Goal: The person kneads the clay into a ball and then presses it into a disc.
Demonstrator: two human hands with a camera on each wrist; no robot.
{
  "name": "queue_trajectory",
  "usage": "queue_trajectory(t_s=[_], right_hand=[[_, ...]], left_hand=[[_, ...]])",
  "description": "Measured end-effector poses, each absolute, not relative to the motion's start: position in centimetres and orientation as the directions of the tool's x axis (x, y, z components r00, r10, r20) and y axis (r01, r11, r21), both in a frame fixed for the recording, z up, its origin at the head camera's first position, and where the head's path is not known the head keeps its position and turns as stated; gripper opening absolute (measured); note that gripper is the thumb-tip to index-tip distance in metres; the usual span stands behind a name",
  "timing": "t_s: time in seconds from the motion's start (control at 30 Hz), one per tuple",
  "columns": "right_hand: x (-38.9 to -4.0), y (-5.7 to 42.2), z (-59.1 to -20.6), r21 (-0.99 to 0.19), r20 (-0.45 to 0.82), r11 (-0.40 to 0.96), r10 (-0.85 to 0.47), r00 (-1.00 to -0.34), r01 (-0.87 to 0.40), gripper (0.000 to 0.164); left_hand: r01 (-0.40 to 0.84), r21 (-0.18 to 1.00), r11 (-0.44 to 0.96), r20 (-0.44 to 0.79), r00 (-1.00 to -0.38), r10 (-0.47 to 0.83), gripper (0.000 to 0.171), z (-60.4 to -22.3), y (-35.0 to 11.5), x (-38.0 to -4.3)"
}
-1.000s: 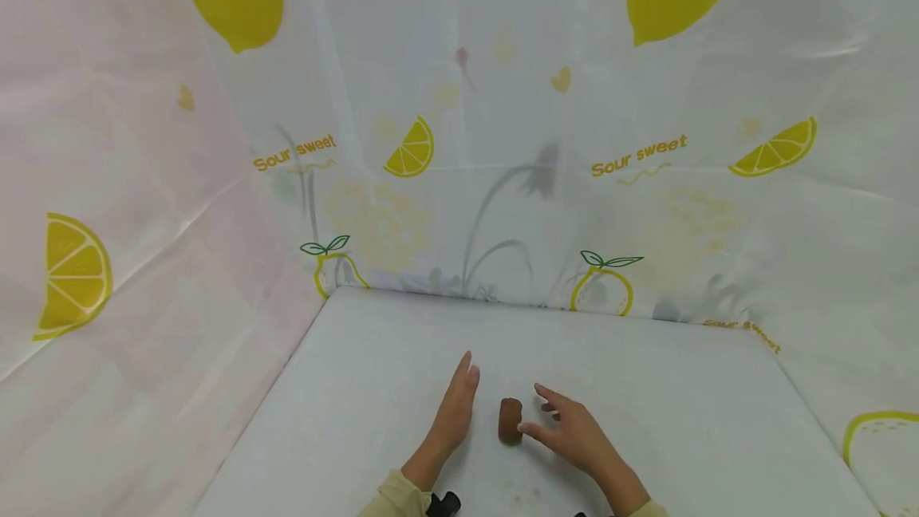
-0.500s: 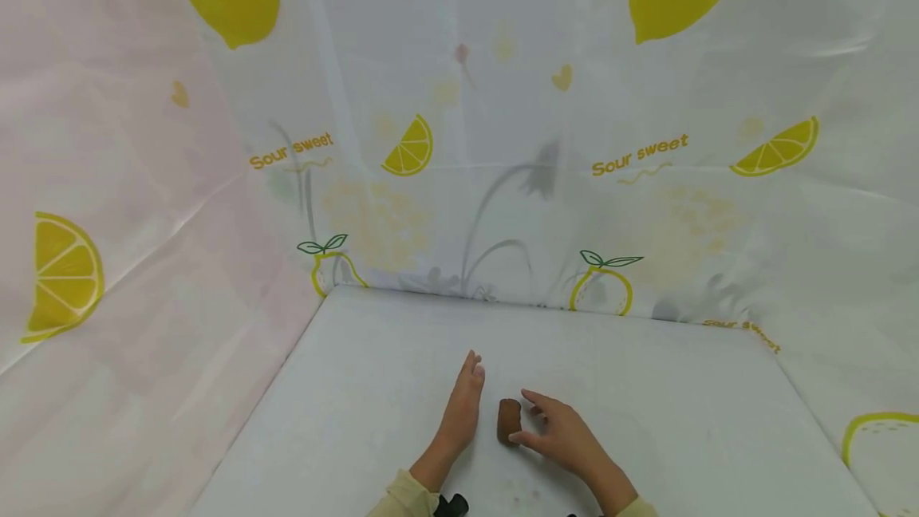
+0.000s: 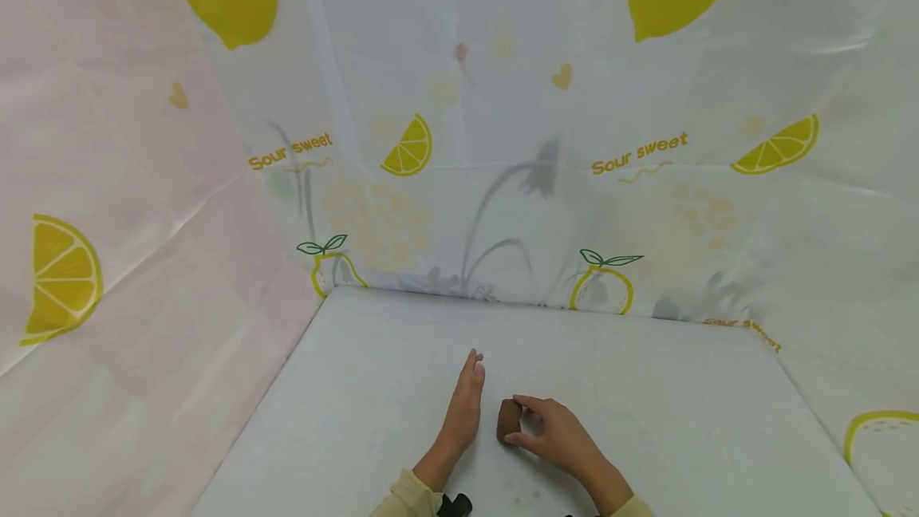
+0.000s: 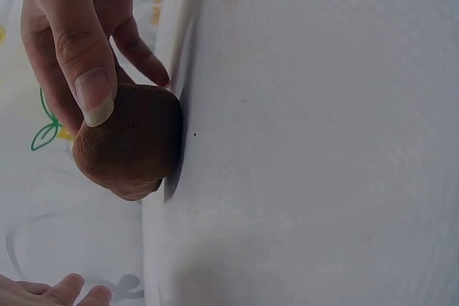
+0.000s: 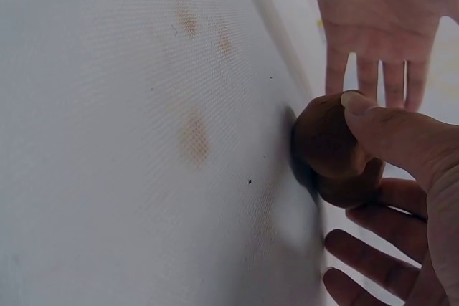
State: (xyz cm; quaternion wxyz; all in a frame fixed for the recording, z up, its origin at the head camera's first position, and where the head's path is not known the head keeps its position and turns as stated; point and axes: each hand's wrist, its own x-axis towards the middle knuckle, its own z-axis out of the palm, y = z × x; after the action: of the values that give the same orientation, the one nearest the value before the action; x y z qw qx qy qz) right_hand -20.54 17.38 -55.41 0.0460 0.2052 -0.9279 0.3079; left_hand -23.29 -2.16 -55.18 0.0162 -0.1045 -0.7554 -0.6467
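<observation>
**Brown lump held lengthwise in my right hand, left palm upright beside it**

Taking 12 o'clock as straight ahead of me, a brown lump (image 3: pixel 507 421) sits between my hands on a white table (image 3: pixel 646 389), touching the right and apart from the left. It is a short, blunt-ended cylinder lying on its side, its long axis running nearly from 12 to 6 o'clock, one end facing me.

My right hand (image 3: pixel 563 433) comes in from 4 o'clock, partly curled: thumb on the near end, index finger at the far end, a gap between lump and palm. My left hand (image 3: pixel 463 413), at the lump's 9 o'clock, is empty and stands on edge, fingers straight and pointing to 1 o'clock.

Only the head view shows the whole length of the lump from above, and the broad lemon-print sheet (image 3: pixel 495 182) rising at 12 o'clock. The left wrist view shows the near end's pitted, rounded face under my thumbnail. The right wrist view adds a bulge behind that face, my other right fingers spread loosely, my left palm turned toward the lump, and brownish stains (image 5: pixel 194 141) clearly on the table.
</observation>
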Motion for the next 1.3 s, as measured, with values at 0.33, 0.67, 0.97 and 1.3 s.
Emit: queue_trajectory(t_s=[0.33,0.67,0.97,1.3], right_hand=[[-20.5,17.5,-54.9,-0.593,0.201,0.718,-0.307,-0.930,-0.365,0.063],[-20.3,17.1,-53.6,-0.643,0.270,0.681,-0.228,-0.935,-0.352,0.065],[-20.1,16.3,-52.5,-0.716,0.309,0.616,-0.143,-0.940,-0.329,0.062],[-19.7,15.5,-51.6,-0.719,0.347,0.610,-0.101,-0.932,-0.334,0.054]], left_hand=[[0.188,0.977,0.101,0.174,-0.976,0.134,0.069,-55.3,-1.7,-23.4],[0.204,0.976,0.075,0.194,-0.973,0.129,0.067,-54.3,-1.3,-22.9],[0.203,0.977,0.058,0.193,-0.971,0.139,0.063,-53.8,-1.0,-22.4],[0.236,0.972,-0.006,0.232,-0.952,0.198,0.061,-53.2,-0.2,-22.0]])
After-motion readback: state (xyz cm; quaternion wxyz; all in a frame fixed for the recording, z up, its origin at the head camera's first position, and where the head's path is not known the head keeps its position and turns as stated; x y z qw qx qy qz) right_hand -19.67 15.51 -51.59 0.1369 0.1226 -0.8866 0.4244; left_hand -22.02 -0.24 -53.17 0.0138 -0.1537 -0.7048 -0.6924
